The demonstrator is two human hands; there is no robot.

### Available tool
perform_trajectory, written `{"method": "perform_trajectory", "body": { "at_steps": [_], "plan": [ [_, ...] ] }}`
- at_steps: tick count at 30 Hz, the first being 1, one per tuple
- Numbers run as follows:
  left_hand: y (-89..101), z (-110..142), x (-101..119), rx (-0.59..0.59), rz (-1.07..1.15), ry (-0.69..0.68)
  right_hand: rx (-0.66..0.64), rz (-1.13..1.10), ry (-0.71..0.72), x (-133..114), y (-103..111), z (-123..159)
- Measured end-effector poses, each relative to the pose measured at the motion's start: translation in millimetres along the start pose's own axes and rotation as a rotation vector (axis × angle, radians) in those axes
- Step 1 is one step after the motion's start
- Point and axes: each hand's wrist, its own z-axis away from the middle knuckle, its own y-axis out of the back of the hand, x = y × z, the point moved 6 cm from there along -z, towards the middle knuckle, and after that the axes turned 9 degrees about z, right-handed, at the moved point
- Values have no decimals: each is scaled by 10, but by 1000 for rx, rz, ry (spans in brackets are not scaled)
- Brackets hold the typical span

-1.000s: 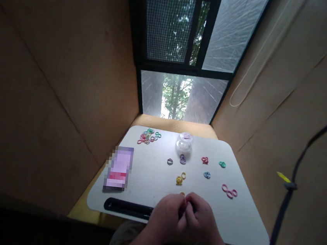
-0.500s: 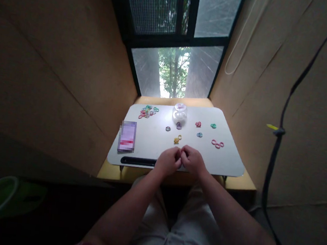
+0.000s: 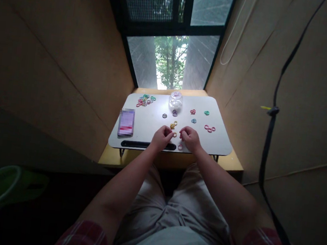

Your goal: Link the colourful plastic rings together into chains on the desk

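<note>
My left hand (image 3: 162,138) is closed in a pinch, and a small yellow ring-shaped band (image 3: 175,135), like a hair tie, shows at its fingertips. Opposite it, a short gap away, my right hand (image 3: 190,138) has its fingers pressed together; whatever they may hold is hidden. A pink band (image 3: 180,147) lies on the white table (image 3: 145,130) below and between the hands. Just beyond the left fingertips sits a small cluster of yellow bands (image 3: 173,126).
A clear round jar (image 3: 175,101) stands at the back. Around it lie a purple bunch (image 3: 175,113), dark bands (image 3: 164,116), red (image 3: 193,111), green (image 3: 207,113), blue (image 3: 193,121) and pink bands (image 3: 210,129). A mixed pile (image 3: 144,101) is far left, near a phone (image 3: 126,122).
My hands have moved apart from where they met, and the yellow band now shows at the left fingertips. The pink band near the front edge has come into view. The camera view has shifted.
</note>
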Motion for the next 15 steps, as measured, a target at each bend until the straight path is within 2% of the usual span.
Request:
{"method": "perform_trajectory", "body": {
  "at_steps": [3,4,10,15],
  "plan": [
    [-113,85,98,-218,-91,-76,14,-56,-22,9,17,-11],
    [-136,120,142,-259,-137,-114,20,-70,-26,5,25,-10],
    [-219,218,288,-298,-343,-234,42,-116,-18,-27,36,6],
    [-286,181,253,-299,-419,-229,48,-111,-16,-14,21,7]
  ]
}}
